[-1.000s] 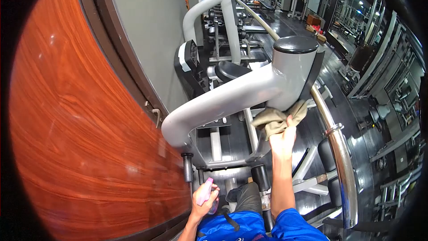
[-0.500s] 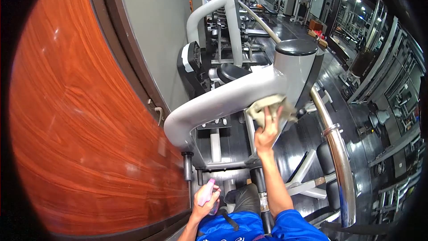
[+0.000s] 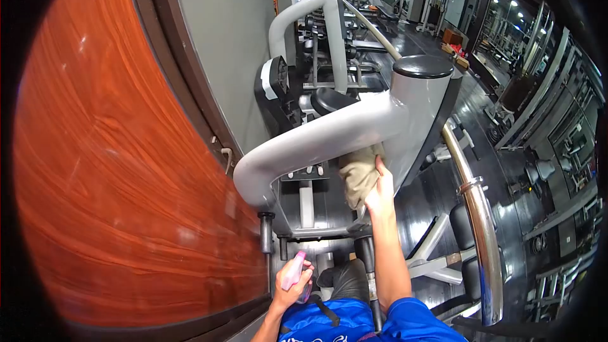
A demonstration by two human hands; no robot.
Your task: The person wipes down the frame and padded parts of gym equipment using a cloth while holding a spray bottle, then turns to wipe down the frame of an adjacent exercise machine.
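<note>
A thick grey curved frame (image 3: 323, 136) of a gym machine runs across the middle and joins an upright post with a black round cap (image 3: 423, 66). My right hand (image 3: 380, 193) grips a beige cloth (image 3: 360, 174) against the underside of the curved tube, beside the post; part of the cloth is hidden behind the tube. Low in the view, my left hand (image 3: 292, 285) is closed around a pink spray bottle (image 3: 294, 271), held near my body and away from the machine.
A glossy reddish wood panel (image 3: 126, 183) fills the left side, beside a grey door with a handle (image 3: 227, 159). A chrome bar (image 3: 484, 240) curves down at the right. More gym machines and a red item on a box (image 3: 453, 48) stand farther back.
My right hand has moved left and down with the cloth, from the post to beneath the curved tube. My left hand stays nearly still with the bottle.
</note>
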